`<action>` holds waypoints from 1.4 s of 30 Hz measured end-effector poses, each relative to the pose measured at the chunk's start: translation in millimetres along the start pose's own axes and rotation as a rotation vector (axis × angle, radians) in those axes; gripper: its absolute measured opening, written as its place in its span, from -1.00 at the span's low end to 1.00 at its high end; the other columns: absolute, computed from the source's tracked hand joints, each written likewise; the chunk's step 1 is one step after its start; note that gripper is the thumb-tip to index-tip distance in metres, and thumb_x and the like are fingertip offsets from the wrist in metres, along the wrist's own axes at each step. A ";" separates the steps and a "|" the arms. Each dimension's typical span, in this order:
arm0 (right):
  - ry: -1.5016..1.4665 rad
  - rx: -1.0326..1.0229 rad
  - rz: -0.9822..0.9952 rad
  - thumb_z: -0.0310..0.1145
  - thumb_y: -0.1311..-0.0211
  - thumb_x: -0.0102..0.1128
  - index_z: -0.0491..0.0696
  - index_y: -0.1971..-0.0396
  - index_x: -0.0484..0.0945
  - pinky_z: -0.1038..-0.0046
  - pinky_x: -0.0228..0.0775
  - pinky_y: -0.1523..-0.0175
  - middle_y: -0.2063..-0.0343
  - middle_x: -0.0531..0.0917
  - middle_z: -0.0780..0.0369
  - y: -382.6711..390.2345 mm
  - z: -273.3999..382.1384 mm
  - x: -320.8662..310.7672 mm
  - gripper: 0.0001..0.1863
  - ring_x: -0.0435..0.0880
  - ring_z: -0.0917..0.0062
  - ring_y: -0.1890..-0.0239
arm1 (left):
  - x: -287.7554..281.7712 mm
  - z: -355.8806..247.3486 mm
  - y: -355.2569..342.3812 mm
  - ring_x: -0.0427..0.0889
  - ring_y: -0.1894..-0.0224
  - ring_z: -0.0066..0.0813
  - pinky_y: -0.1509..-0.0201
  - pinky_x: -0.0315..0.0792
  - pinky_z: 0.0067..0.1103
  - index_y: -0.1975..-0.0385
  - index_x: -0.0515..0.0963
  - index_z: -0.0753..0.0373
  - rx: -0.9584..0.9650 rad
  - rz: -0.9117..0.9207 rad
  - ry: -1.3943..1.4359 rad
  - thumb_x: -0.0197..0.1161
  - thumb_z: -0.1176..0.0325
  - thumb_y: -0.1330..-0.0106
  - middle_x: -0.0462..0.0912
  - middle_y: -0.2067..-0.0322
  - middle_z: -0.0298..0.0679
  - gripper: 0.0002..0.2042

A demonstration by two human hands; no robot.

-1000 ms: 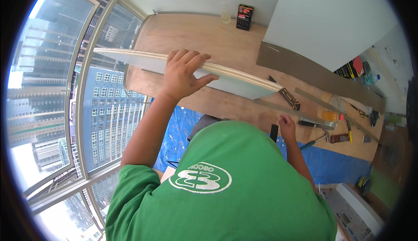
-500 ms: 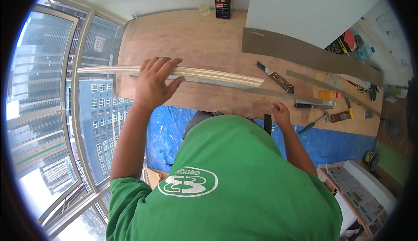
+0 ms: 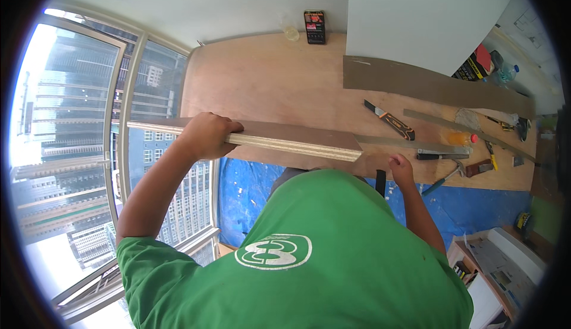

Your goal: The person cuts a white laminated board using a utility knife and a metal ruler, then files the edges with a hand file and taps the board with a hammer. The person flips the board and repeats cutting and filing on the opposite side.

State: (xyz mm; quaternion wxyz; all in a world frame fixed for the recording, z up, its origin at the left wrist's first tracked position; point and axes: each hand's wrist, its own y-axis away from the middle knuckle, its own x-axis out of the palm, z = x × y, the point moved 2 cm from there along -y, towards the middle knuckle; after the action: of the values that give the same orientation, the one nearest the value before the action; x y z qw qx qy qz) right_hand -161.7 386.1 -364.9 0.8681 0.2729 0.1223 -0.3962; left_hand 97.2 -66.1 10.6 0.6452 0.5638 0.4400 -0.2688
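our left hand (image 3: 207,135) grips the long brown-faced plywood board (image 3: 297,137), now tipped brown side up over the tan wooden table (image 3: 267,79); the turning seems advanced. our right hand (image 3: 401,169) half-curls, contents unclear.

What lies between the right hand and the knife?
In the head view, a thin strip lies on the tabletop between the right hand and the knife.
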 end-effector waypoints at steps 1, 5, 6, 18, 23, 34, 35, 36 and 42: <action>-0.018 -0.005 0.002 -0.34 -0.34 0.31 -0.16 0.12 0.69 0.42 0.51 0.13 0.39 0.71 0.19 -0.4 1.1 -1.1 -0.76 0.67 0.52 0.30 | -6.2 1.7 2.1 0.74 0.22 -0.07 0.09 0.60 -0.23 0.13 0.73 0.07 0.007 0.001 -0.009 0.39 0.25 -0.13 0.76 0.34 -0.17 -0.71; -0.015 -0.017 -0.033 -0.39 -0.34 0.29 -0.16 0.08 0.68 0.44 0.52 0.09 0.36 0.72 0.20 2.0 4.4 -7.7 -0.77 0.68 0.52 0.26 | -50.6 26.9 34.4 0.74 0.34 -0.05 0.21 0.61 -0.31 0.21 0.76 0.11 -0.131 -0.187 0.255 0.52 0.24 -0.14 0.76 0.39 -0.10 -0.76; -0.028 -0.018 -0.034 -0.40 -0.34 0.29 -0.16 0.08 0.68 0.45 0.52 0.08 0.35 0.72 0.19 3.1 5.0 -8.8 -0.77 0.69 0.52 0.25 | -62.8 35.4 49.3 0.76 0.36 -0.13 0.22 0.61 -0.35 0.22 0.76 0.15 -0.192 -0.208 0.247 0.52 0.27 -0.14 0.76 0.40 -0.10 -0.77; -0.092 -0.073 0.524 -0.24 -0.36 0.26 -0.21 0.33 0.63 0.42 0.43 0.21 0.44 0.67 0.27 -19.3 110.6 61.8 -0.71 0.58 0.57 0.36 | -114.4 70.5 164.5 0.78 0.11 -0.20 0.08 0.67 -0.43 -0.12 0.51 0.59 -0.590 -1.248 0.938 0.44 0.28 -0.31 0.71 0.09 0.08 -0.47; -0.203 0.245 1.018 0.14 -0.44 0.19 -0.26 -0.02 0.58 0.32 0.52 -0.09 0.09 0.71 0.02 -15.7 184.1 165.2 -0.36 0.67 0.33 0.03 | -117.9 74.4 147.4 0.74 0.00 -0.14 -0.04 0.70 -0.39 -0.28 0.37 0.52 -0.647 -1.297 1.197 0.30 0.30 -0.45 0.64 -0.03 0.07 -0.47; -0.865 0.699 1.193 0.04 -0.60 -0.03 -0.18 -0.38 0.31 0.05 0.42 -0.36 -0.29 0.51 -0.05 23.4 254.5 247.2 -0.36 0.55 0.13 -0.32 | -92.3 110.3 120.2 0.65 -0.17 -0.08 -0.25 0.63 -0.32 -0.32 0.31 0.53 -0.763 -1.434 1.434 0.27 0.36 -0.46 0.57 -0.15 0.08 -0.46; -0.840 0.700 1.119 0.00 -0.61 -0.04 -0.18 -0.35 0.33 0.06 0.39 -0.39 -0.28 0.52 -0.04 20.0 254.5 245.4 -0.40 0.55 0.16 -0.32 | -91.7 114.1 118.8 0.64 -0.18 -0.08 -0.27 0.61 -0.31 -0.32 0.30 0.53 -0.781 -1.439 1.426 0.27 0.37 -0.45 0.57 -0.15 0.08 -0.46; -0.828 0.686 1.074 -0.05 -0.63 -0.04 -0.19 -0.33 0.35 0.07 0.37 -0.41 -0.27 0.53 -0.03 17.5 253.3 243.2 -0.44 0.55 0.19 -0.32 | -89.8 117.7 117.1 0.63 -0.19 -0.08 -0.29 0.60 -0.30 -0.32 0.30 0.53 -0.796 -1.442 1.407 0.28 0.38 -0.44 0.57 -0.15 0.08 -0.46; -1.028 0.691 0.820 -0.10 -0.59 0.08 -0.23 -0.28 0.40 0.15 0.59 -0.19 -0.11 0.66 0.05 -23.3 255.6 228.9 -0.46 0.69 0.25 -0.13 | -86.0 152.5 87.7 0.67 -0.10 -0.09 -0.19 0.62 -0.34 -0.22 0.34 0.63 -0.758 -1.505 1.426 0.32 0.51 -0.33 0.56 -0.08 0.08 -0.48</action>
State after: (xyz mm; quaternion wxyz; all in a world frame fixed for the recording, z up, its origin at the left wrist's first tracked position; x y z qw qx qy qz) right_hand -30.1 85.6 -261.9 0.7587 0.3344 -0.5429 -0.1337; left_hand 171.2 -206.7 125.1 0.0461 -0.0570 0.9959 -0.0538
